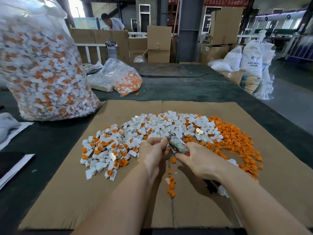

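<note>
tool point(177, 144) sits just above the near edge of the heap of parts, in the middle of the cardboard sheet point(118, 197), gripped by the right hand point(200, 161). that hand comes in from the lower right with its back turned up, fingers wrapped round the lower end, the thumb stretched along the side. the left hand point(152, 154) rises from below, wrist bent, its fingers curled in tight so the tips meet at the tool's shiny metal nose. whether they pinch a part there i cannot tell, since the fingers hide it. the tool's body looks wrapped in glossy, worn tape. white caps point(160, 125), hard plastic with flat square tabs and round cups, lie in a loose heap. orange plugs point(237, 139), small and knobbly, spread to the right. the cardboard is matte brown with a centre crease.
</note>
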`<action>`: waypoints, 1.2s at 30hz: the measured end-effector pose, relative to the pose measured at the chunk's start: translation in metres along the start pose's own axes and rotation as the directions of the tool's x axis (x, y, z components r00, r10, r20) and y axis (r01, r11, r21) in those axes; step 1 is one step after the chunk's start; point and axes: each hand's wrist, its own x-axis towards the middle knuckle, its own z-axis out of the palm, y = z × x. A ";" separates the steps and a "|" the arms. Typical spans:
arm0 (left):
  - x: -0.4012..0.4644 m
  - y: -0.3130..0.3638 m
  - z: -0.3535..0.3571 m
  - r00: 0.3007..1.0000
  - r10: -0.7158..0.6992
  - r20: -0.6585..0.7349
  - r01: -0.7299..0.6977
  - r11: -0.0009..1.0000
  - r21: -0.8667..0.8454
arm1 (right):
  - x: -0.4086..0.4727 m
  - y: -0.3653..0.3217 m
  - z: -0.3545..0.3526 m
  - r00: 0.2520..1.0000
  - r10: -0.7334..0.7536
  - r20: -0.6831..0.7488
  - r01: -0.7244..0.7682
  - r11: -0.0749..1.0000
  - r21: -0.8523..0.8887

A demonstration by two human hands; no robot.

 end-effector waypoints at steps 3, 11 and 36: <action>-0.001 0.000 0.000 1.000 0.004 0.001 -0.004 1.000 0.001 | 0.002 0.002 0.003 1.000 -0.006 -0.027 0.005 1.000 -0.008; -0.001 -0.001 -0.001 1.000 0.031 0.000 -0.031 0.999 -0.040 | 0.008 0.017 -0.007 0.992 0.009 -0.125 -0.009 1.000 -0.006; -0.008 -0.017 -0.011 0.937 0.302 0.175 -0.348 0.845 0.406 | 0.019 0.024 0.052 0.662 -0.386 -0.643 0.398 0.907 -0.135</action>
